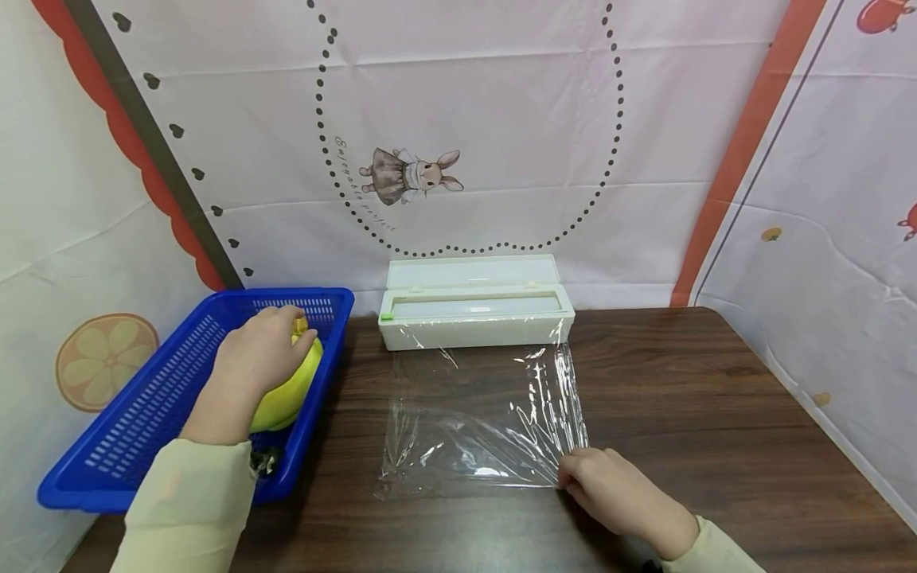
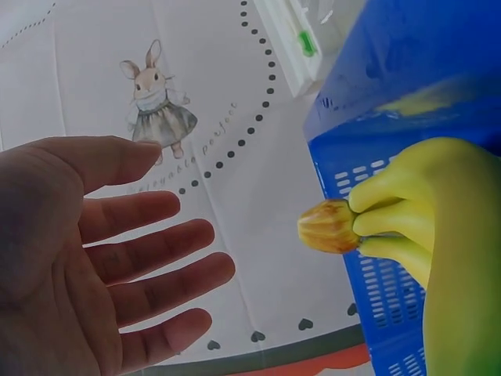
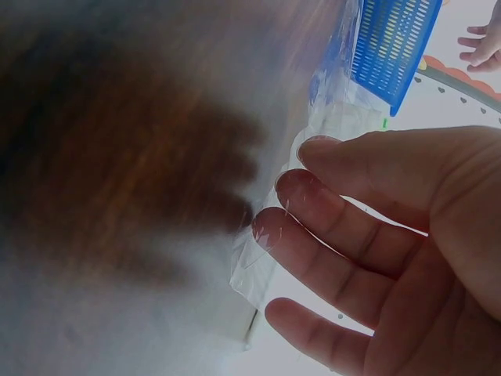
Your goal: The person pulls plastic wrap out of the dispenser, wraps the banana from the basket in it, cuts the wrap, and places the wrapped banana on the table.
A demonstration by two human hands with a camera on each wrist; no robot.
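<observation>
My left hand (image 1: 259,358) is over the blue basket (image 1: 168,378), above a bunch of yellow bananas (image 1: 286,398). In the left wrist view its fingers are spread and nearly straight, apart from the brown banana stem (image 2: 327,227), with nothing in the palm. Down at the table's front, my right hand (image 1: 619,493) pinches the near right corner of a clear sheet of plastic wrap (image 1: 466,438). That sheet stretches over the table from a white wrap dispenser box (image 1: 476,330), whose lid (image 1: 473,272) stands raised at the back.
A small dark thing (image 1: 267,461) lies in the basket's near end, partly hidden by my left sleeve (image 1: 193,493). The dark wooden table (image 1: 680,398) meets a printed cloth (image 1: 537,159) behind and at both sides. A green tab (image 1: 387,317) sits on the box's left end.
</observation>
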